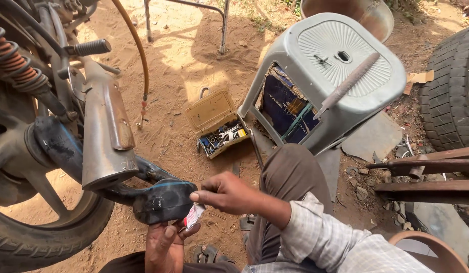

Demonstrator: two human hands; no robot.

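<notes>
— Wheel first, far left: the motorcycle's rear tyre (37, 237) sits on the sandy ground, with the silver exhaust pipe (105, 134) slanting down over it. We read the black inner tube (161, 201) as drawn out from the wheel area toward us so the work can happen off the rim; where it starts is hidden behind the exhaust.

— And our left hand (163, 245)?

— Under the tube, palm up, fingers half curled. It props the rubber from below so the surface stays put. Thumb and fingers also pinch the lower end of a small red-and-white patch (194, 216). Not a full fist; loosely closed on the patch's edge.

— Right hand (227, 193)?

— Coming in from the right, fingertips pinched shut on the patch's upper end, just beside the tube. Two hands on one small piece; we judge that it keeps the thing flat and away from the dust. Whether a backing is peeling off, we cannot tell.

— Further right?

— Open yellow tool case (218, 124) on the ground, lid back, bits showing, within arm's reach. Then a grey plastic stool (335, 76) tipped toward us, packets stowed under its seat, and a rasp-like file (348, 83) lying across the top, off the sand. Large tyre (452, 96) at the far right edge, untouched.
</notes>
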